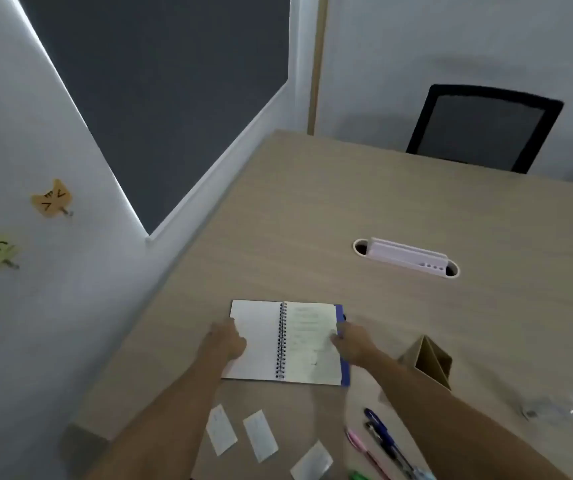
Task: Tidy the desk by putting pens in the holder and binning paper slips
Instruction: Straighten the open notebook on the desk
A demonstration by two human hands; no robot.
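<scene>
Resting on an open spiral notebook (286,341), the left hand (227,341) lies flat on its left page while the right hand (352,344) pinches its right edge. Three paper slips (259,434) lie nearer, between the forearms. The pens (382,441) lie near right, under the right forearm, just near of the cardboard holder (430,362).

Pale walls (451,46), dark blinded window (160,98), black mesh chair (482,129) behind wooden desk (347,202).

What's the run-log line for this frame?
left hand: on spiral notebook | right hand: at its right edge | paper slips, pens: loose | holder: nothing visible inside
</scene>
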